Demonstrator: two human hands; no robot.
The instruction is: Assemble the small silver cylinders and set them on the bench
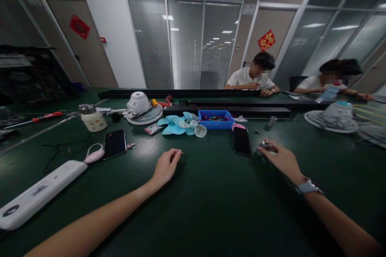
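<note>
My left hand point(167, 164) rests on the green table point(193, 209) with its fingers curled and pressed together; whatever they may hold is hidden. To the right, my right hand point(282, 158) is closed around a small metallic cylinder point(265, 147) near the tabletop. A black phone point(242, 141) lies just left of that cylinder. Beyond my left hand are light blue fan blades point(177, 123) with a clear, rounded-blade piece beside them. A blue tray point(216, 120) of small coloured parts stands behind the phone. Another small cylinder point(272, 121) stands beyond my right hand.
On the left are a white device point(42, 192), a second phone point(115, 143), a patterned jar point(93, 118) and a screwdriver point(47, 117). White fan parts point(140, 108) sit behind. Black rails point(235, 111) cross the table's back. Two people sit beyond, at the right.
</note>
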